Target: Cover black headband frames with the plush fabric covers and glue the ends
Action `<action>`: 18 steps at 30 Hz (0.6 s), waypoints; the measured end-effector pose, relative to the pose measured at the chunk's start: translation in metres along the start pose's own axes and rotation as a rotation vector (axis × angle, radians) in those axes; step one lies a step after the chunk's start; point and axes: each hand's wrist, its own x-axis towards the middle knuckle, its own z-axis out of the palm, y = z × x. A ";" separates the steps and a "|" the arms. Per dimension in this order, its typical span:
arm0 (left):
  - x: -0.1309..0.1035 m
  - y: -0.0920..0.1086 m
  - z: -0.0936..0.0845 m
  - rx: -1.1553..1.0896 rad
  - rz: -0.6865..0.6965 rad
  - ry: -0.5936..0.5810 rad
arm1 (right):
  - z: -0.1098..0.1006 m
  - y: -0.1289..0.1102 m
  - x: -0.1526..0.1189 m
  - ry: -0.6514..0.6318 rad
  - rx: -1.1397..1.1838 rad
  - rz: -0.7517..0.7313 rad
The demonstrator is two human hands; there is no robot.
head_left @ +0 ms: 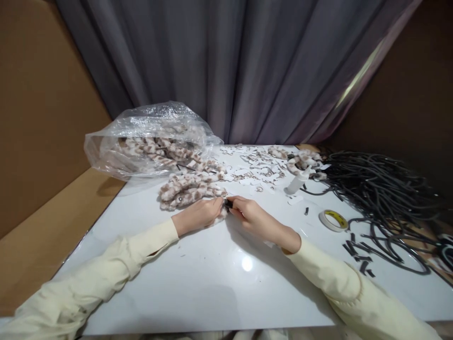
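Note:
Near the middle of the white table, my left hand (201, 215) is closed on the end of a fluffy white-and-brown strip (222, 215). My right hand (253, 217) pinches a small black piece (229, 204) right at that end, so both hands almost touch. Their fingertips partly hide where the strip and the black piece meet. Just behind my left hand lies a coiled bundle of the same spotted fluffy material (187, 189).
A clear plastic bag (148, 137) with more fluffy strips stands back left. Small scraps (260, 165) litter the back middle. At the right are a white bottle (297, 182), a tape roll (333, 220), short black pieces (357, 252) and a heap of black tubes (378, 184).

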 end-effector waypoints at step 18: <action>-0.003 0.001 0.002 0.163 0.230 0.100 | 0.000 0.003 0.004 0.088 0.044 0.110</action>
